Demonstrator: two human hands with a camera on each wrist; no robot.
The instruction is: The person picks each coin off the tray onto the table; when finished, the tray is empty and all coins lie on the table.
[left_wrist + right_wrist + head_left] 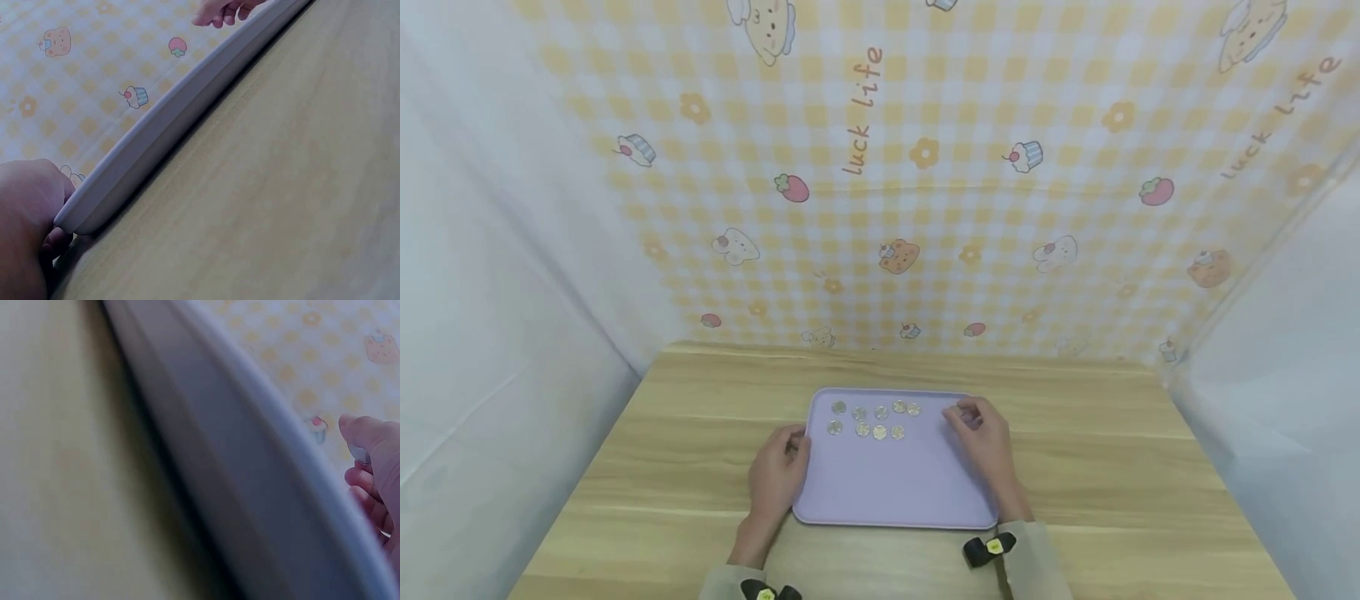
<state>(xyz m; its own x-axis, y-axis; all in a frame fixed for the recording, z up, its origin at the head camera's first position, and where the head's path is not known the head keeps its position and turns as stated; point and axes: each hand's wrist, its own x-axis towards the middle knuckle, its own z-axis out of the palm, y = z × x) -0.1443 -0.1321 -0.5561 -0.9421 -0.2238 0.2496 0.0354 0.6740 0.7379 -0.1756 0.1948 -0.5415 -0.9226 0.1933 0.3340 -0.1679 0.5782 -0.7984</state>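
Note:
A lilac rectangular tray (895, 492) lies on the wooden table, with several small silvery-gold coins (880, 432) in two loose rows across its far left half. My left hand (778, 471) grips the tray's left edge; in the left wrist view its thumb side is above the rim and fingertips show underneath. Over the far right part of the tray, my right hand (988, 442) has thumb and fingers bent together. The right wrist view shows a silvery coin (359, 454) pinched between that thumb and the fingers, mostly covered by them.
The wooden table (1097, 467) extends around the tray on all sides. Behind it hangs a yellow-checked cloth (970, 200) with cartoon prints. White sheets (497, 333) close off the left and right sides. Both wrists wear dark straps (988, 550).

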